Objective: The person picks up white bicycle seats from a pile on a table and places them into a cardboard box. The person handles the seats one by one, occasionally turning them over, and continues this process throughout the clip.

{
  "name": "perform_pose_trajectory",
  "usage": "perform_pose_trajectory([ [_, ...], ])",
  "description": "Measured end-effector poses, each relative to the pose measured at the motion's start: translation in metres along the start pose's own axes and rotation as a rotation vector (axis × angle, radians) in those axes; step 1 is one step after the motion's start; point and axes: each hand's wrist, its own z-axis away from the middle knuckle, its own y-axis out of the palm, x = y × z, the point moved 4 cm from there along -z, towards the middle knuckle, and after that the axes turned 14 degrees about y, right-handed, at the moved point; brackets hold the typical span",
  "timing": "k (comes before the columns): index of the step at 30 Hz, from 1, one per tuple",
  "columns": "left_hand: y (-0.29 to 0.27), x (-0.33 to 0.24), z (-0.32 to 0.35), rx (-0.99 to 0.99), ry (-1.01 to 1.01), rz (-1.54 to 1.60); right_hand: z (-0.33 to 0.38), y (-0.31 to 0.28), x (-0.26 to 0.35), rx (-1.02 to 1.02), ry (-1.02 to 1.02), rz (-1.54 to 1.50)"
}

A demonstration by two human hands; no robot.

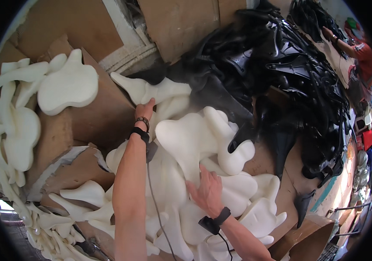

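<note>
White smooth foam saddle pads (194, 143) under left hand (145, 109) and right hand (207, 191).

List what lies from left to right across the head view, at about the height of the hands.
Stack of white saddle-shaped foam pads at the left rim → brown cardboard sheet → left hand → large white foam pad on the middle pile → heap of black plastic saddle shells → another person in a red top.
</note>
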Motion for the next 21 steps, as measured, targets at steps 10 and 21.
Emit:
perform_pose_trajectory([
  [10, 0.012, 0.038, -0.025, 0.276, -0.046, 0.351, -0.012, 0.011, 0.006, 0.069, -0.016, -0.130],
  [21, -0.017, 0.019, 0.136, 0.281, -0.217, 0.591, 0.078, -0.013, -0.010, 0.502, 0.253, -0.283],
])
